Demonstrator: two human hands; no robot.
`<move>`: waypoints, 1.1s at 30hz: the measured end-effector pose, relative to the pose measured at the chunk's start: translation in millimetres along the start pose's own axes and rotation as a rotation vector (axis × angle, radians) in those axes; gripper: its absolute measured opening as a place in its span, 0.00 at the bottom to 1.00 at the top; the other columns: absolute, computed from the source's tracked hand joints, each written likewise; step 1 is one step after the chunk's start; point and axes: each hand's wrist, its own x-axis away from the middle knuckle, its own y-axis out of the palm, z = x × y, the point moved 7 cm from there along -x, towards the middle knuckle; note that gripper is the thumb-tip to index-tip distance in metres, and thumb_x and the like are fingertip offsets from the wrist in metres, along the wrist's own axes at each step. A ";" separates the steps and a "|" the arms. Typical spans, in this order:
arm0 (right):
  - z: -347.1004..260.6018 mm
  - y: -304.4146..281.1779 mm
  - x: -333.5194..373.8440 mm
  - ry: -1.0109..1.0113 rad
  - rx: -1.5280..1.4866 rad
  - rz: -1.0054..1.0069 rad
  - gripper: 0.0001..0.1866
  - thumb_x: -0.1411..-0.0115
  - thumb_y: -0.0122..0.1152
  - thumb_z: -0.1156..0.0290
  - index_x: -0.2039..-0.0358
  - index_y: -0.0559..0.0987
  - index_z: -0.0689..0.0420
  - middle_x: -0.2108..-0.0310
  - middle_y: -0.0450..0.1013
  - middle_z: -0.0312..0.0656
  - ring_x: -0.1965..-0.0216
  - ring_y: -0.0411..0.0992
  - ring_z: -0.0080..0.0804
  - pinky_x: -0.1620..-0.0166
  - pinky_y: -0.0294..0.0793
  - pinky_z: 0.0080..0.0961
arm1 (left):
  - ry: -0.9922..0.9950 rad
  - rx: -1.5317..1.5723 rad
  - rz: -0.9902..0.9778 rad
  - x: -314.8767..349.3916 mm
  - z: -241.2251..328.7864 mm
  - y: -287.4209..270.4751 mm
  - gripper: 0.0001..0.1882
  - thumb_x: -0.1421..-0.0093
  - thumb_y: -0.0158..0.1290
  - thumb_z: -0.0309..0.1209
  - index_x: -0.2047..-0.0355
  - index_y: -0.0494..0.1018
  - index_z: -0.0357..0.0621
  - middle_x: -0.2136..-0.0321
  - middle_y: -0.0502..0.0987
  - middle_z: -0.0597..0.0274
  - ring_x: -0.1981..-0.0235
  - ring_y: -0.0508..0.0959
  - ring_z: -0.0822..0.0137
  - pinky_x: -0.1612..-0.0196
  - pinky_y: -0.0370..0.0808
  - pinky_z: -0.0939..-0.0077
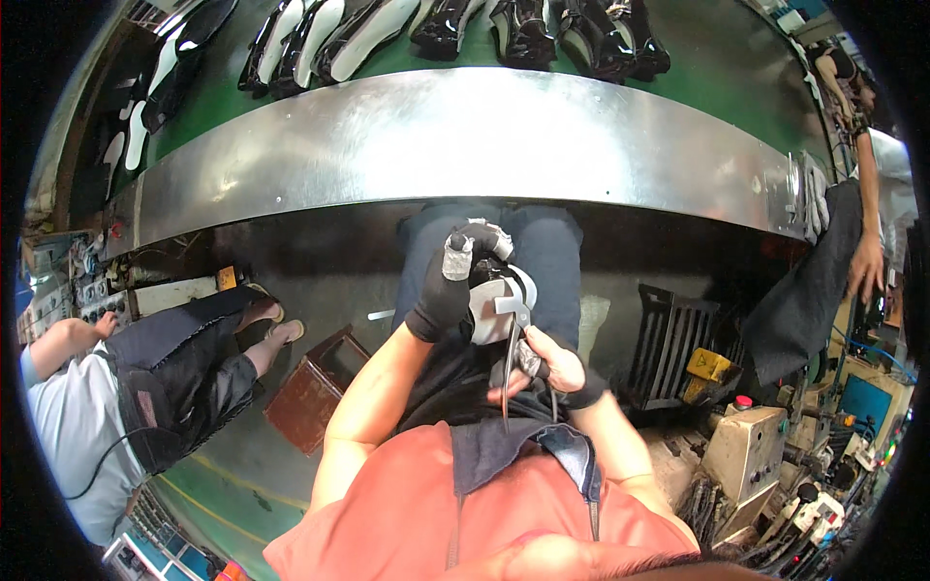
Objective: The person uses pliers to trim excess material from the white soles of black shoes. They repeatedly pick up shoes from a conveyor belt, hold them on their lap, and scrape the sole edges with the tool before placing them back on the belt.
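Observation:
My left hand (448, 286), in a dark glove with silver tape round the fingertips, is closed round a shoe upper (486, 316) with black and whitish parts, held above my lap. My right hand (550, 366), with a dark wrap at the wrist and bare fingers, grips the handles of metal pincers (518, 315). Their wide jaws lie against the near side of the shoe upper; whether they bite its edge I cannot tell. Part of the upper is hidden behind my left hand and the pincers.
Ahead runs a shiny metal ledge (465, 131) along a green conveyor belt (722, 121) with several glossy black shoes (523, 34). A brown stool (312, 389) and another person (145, 387) are to the left. A black slatted rack (670, 344), yellow pedal (709, 368) and machine box (746, 445) stand right.

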 end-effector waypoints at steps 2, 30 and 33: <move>-39.9 -6.5 13.4 -0.052 0.810 0.255 0.23 0.30 0.40 0.54 0.52 0.72 0.62 0.73 0.76 0.45 0.64 0.78 0.36 0.58 0.77 0.28 | 0.000 -0.011 0.030 0.8 4.7 3.6 0.24 0.32 0.39 0.50 0.65 0.72 0.41 0.66 0.74 0.61 0.60 0.72 0.66 0.49 0.66 0.67; -43.9 -13.4 22.4 -0.005 0.405 0.146 0.21 0.29 0.40 0.57 0.66 0.74 0.61 0.75 0.69 0.33 0.73 0.66 0.18 0.67 0.67 0.20 | 0.092 -0.089 0.084 -1.0 -3.3 30.3 0.29 0.32 0.37 0.49 0.72 0.76 0.37 0.71 0.79 0.57 0.61 0.75 0.61 0.41 0.61 0.62; -41.8 -13.6 33.5 -0.046 0.839 0.363 0.22 0.31 0.44 0.55 0.71 0.74 0.59 0.78 0.70 0.35 0.74 0.68 0.22 0.70 0.66 0.25 | 0.133 -0.126 0.073 6.5 -6.5 29.9 0.30 0.33 0.36 0.51 0.73 0.76 0.37 0.70 0.78 0.57 0.61 0.75 0.61 0.41 0.60 0.62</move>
